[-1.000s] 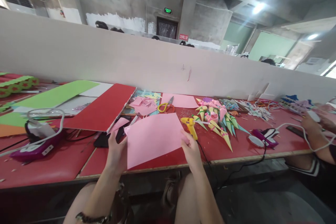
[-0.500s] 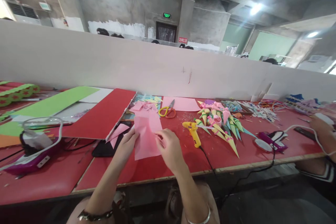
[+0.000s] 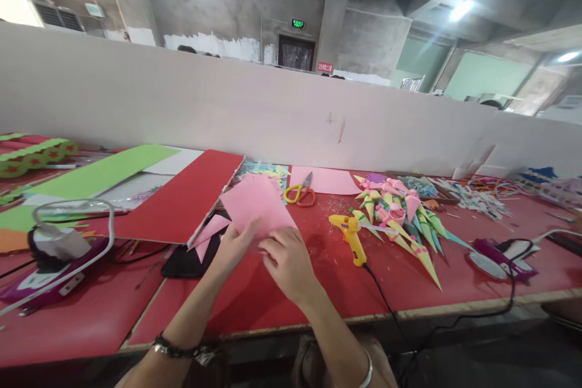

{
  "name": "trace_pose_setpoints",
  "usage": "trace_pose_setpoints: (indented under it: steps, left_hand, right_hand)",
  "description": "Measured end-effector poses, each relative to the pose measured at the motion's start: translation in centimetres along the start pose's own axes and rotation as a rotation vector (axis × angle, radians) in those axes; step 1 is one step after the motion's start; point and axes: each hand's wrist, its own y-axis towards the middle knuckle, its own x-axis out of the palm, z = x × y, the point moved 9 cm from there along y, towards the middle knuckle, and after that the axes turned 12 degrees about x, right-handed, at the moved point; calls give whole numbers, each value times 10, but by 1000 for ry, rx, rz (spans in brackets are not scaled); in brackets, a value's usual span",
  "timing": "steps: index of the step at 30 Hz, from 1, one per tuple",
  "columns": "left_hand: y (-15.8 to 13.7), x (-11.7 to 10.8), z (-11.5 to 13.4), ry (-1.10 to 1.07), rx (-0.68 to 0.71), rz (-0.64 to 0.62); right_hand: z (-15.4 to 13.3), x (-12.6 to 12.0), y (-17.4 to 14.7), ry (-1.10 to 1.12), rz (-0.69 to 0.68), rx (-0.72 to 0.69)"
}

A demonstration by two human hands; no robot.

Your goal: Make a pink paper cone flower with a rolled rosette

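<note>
Pink paper sheet [image 3: 257, 201]: held over the red table [image 3: 327, 297], directly in front of the person, between the two forearms. Seen from where I stand, it extends away from the fingers, toward the white partition [image 3: 254, 112]; its near edge is at the fingertips. Long axis appears to slant from far left to near right, though the covered near part makes this uncertain. Neither hand is clearly nearer: both reach the near side.

Left hand [image 3: 233, 248]: thumb over the near left part, gripping the sheet; the other fingers mostly hidden beneath. Right hand [image 3: 288, 264]: fingers bent, gathered at the near edge; cannot tell whether they pinch it.

Appearance: plain, even pink, no marks visible, four-sided outline, fairly flat, edges straight. Cannot tell if folded double. Scissors [image 3: 305, 184] lie beyond, to the right, apart from it.
</note>
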Motion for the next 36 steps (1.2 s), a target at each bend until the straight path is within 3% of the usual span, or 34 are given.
trace_pose_setpoints:
  steps: [4, 9, 11, 15, 22, 31, 36]
  left_hand:
    - [-3, 8, 9, 39, 78, -121]
    - [-15, 12, 14, 111, 129, -301]
    - [-21, 17, 14, 152, 151, -379]
    - [-26, 26, 11, 270, 209, -473]
    - [-29, 33, -5, 400, 224, -642]
    - [-41, 42, -12, 220, 32, -789]
    - [-49, 47, -19, 223, 11, -900]
  right_hand:
    - [14, -10, 0, 279, -36, 107]
    - [69, -23, -8, 655, 191, 490]
    - [77, -10, -9, 765, 96, 549]
    - [79, 12, -13, 901, -116, 609]
    - [86, 16, -21, 999, -107, 681]
    - [91, 16, -23, 1052, -57, 762]
    - [91, 11, -23, 1049, -43, 749]
